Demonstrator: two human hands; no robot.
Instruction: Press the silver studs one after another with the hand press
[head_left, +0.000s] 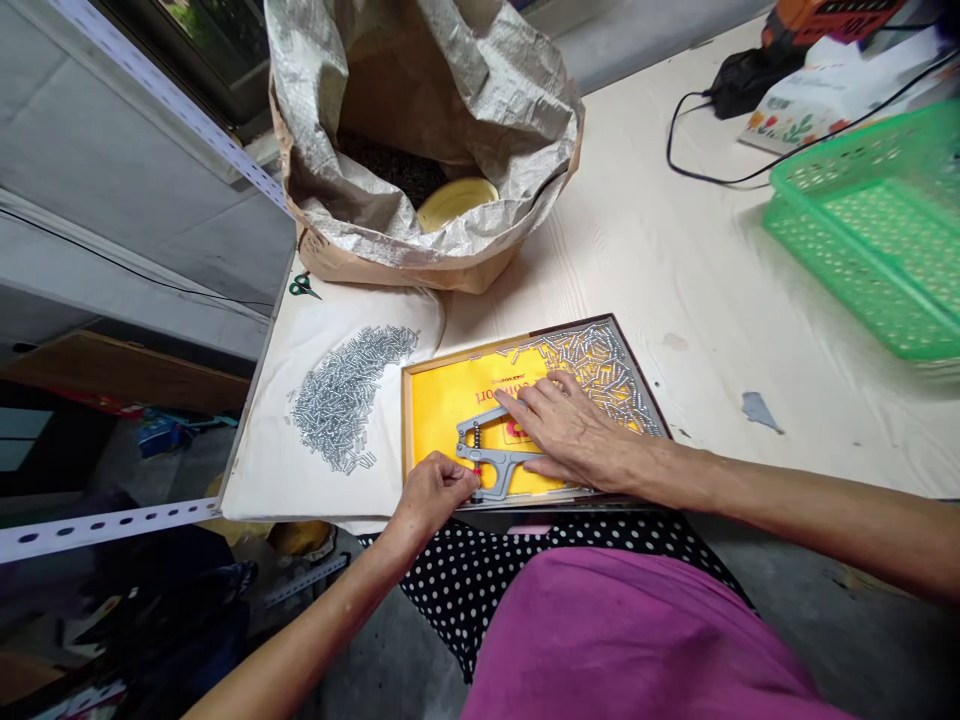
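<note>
A grey pair of hand-press pliers [499, 462] with a dark spring and a red part near its tip lies over the shallow tray [407, 420]. My right hand [566, 425] grips its two spread handles, fingers on the upper one and thumb by the lower one. At the plier's lower end, my left hand [435, 492] is pinched closed beside the red part; whatever is between its fingertips is too small to make out. Many small silvery metal pieces [596, 365] lie in the tray's right side, over a yellow printed sheet [439, 395]. More short silvery pieces [337, 395] form a pile left of the tray.
Behind the tray stands a large open woven sack [420, 265] with dark contents and a yellow bowl [457, 200]. Green-handled scissors [304, 286] lie at the left edge. To the right are a green plastic basket [840, 265], a tissue box [795, 115] and a black cable [694, 178].
</note>
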